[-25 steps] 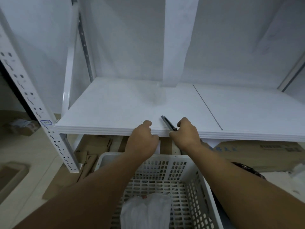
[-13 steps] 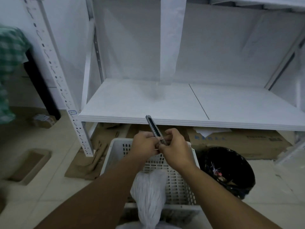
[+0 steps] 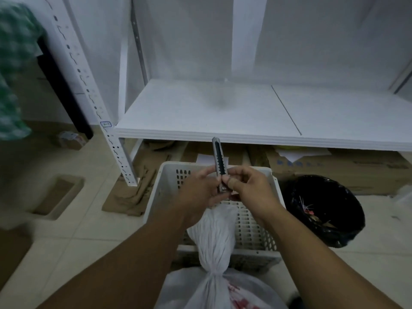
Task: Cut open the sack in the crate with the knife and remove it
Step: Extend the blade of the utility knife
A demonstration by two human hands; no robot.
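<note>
The knife (image 3: 219, 161), which lay at the front edge of the shelf (image 3: 200, 108) a second ago, now stands nearly upright over the far rim of the crate (image 3: 166, 175). The fingers of the left hand (image 3: 198, 192) and right hand (image 3: 252, 190) pinch its lower end. Below them lies the tied white sack (image 3: 214, 237), neck inside the crate, bulk apparently over the near rim.

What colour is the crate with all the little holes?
The crate is white, seen best in the head view.
</note>
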